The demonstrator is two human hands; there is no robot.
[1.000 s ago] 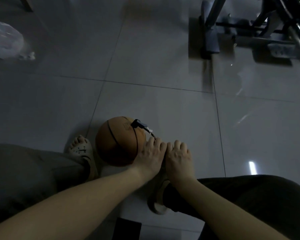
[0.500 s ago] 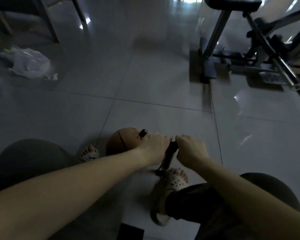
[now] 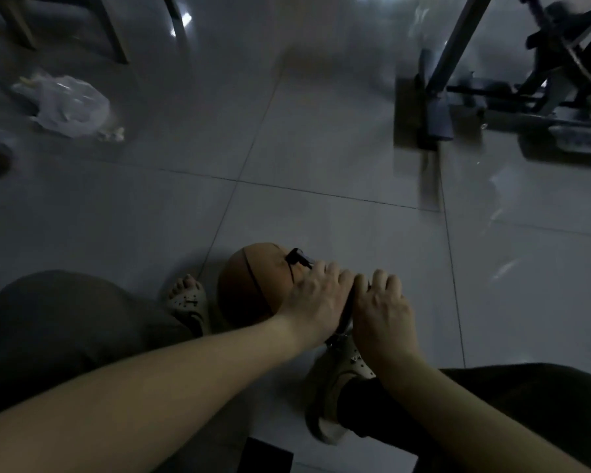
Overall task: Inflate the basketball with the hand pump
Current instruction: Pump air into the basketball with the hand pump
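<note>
gripping the hand pump (image 3: 348, 310) with left hand (image 3: 316, 295) and right hand (image 3: 381, 302) curled side by side over its handle for an even push, and parking the basketball (image 3: 249, 288) just beyond the left hand, beside the left foot (image 3: 186, 302), probably stopping it rolling.

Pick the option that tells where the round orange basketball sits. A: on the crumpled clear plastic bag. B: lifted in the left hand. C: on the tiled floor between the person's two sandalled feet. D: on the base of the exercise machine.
C: the round orange basketball rests on the glossy tiled floor, with the left sandalled foot beside it and the right sandalled foot on its other side.
</note>
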